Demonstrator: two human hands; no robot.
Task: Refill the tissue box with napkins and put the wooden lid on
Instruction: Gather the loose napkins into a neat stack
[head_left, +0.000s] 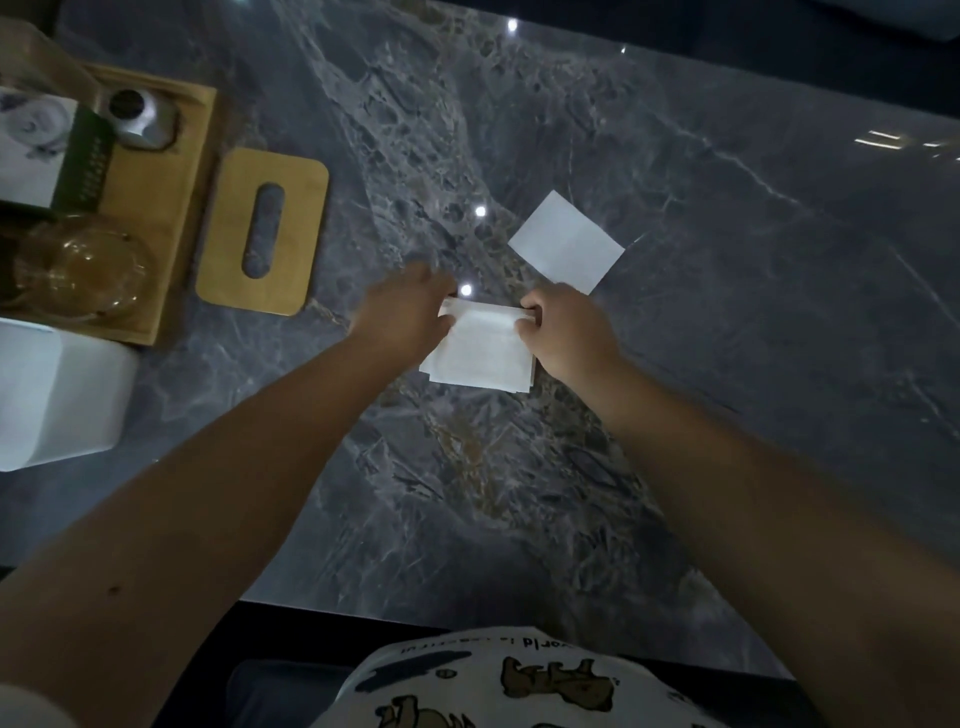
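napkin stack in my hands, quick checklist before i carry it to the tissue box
1. Both hands hold the napkin stack: ok, left hand and right hand grip its far edge.
2. Stack tidy: not ok, near corners look fanned.
3. White tissue box uncovered: cannot tell, its top shows no opening from here.
4. Wooden lid out of the way: ok, flat on the table beside the wooden tray.
5. Loose napkin collected: not ok, lies apart, beyond the right hand.
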